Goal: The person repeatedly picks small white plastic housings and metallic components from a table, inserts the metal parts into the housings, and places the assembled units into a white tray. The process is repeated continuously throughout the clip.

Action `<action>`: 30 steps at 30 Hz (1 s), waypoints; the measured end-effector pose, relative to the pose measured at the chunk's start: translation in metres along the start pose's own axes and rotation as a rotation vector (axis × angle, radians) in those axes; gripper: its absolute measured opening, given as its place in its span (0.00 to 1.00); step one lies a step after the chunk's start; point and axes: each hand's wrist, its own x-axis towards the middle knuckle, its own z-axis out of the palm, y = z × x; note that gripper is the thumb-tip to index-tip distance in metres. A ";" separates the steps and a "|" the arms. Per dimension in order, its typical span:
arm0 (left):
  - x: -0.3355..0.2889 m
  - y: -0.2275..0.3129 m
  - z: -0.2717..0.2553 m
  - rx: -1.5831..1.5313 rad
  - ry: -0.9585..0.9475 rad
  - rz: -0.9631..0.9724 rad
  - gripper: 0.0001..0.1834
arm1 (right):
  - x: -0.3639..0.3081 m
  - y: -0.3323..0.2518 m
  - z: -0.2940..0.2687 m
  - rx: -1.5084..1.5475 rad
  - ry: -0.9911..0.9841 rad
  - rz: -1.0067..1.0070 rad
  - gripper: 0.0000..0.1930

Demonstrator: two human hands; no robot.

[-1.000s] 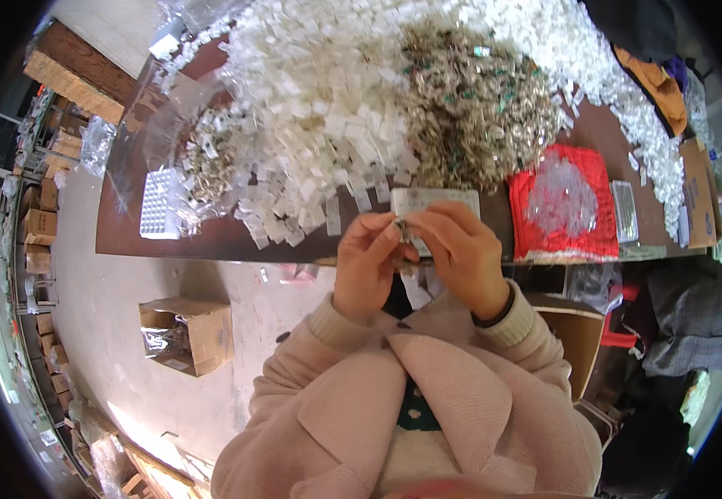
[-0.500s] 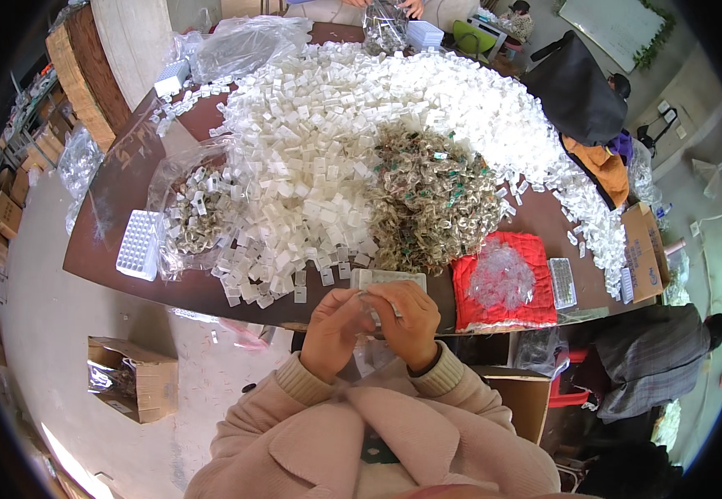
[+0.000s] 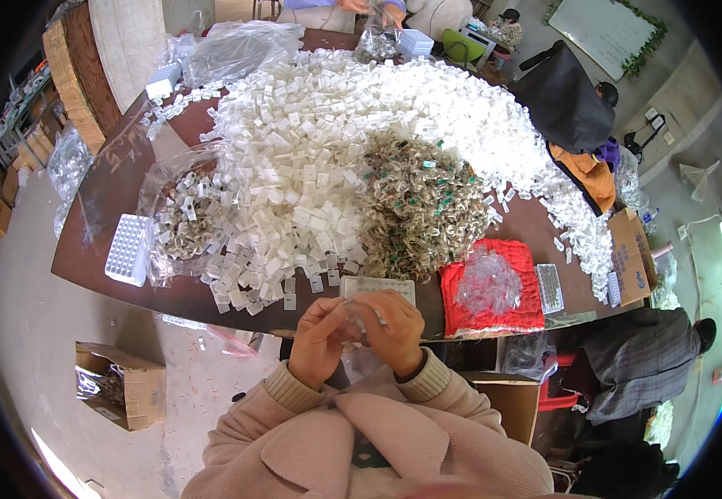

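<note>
My left hand [image 3: 317, 343] and my right hand [image 3: 394, 334] meet at the table's near edge, fingertips pinched together. Between them is a small clear plastic piece [image 3: 353, 321], partly hidden by the fingers, so its exact kind does not show. Just beyond my knuckles lies a pale rectangular tray with rows of holes [image 3: 378, 288]. Past the tray rises a tangled heap of small brownish clear parts with green bits [image 3: 419, 208]. To its left spreads a large pile of white translucent plastic boxes [image 3: 311, 166].
A red cloth [image 3: 450, 303] with clear plastic bits lies right, beside a grey holed tray [image 3: 549, 288]. At left are a white holed rack [image 3: 128, 249] and an opened bag of parts [image 3: 190, 212]. An open carton [image 3: 140, 387] stands on the floor. Another person's hands [image 3: 393, 15] work across the table.
The view has shifted slightly, moving the table left in the picture. My hands have parted a little, showing more of the clear piece. The person across has moved their hands at the bag.
</note>
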 end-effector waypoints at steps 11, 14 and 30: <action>0.004 0.000 0.005 0.175 -0.007 0.088 0.07 | 0.001 0.009 -0.003 -0.096 -0.076 -0.179 0.14; 0.003 -0.001 0.003 0.038 0.010 0.060 0.07 | 0.003 0.011 -0.002 -0.115 -0.101 -0.215 0.15; 0.001 0.003 -0.002 0.025 0.131 0.144 0.04 | -0.008 0.046 0.011 -0.328 -0.339 0.228 0.12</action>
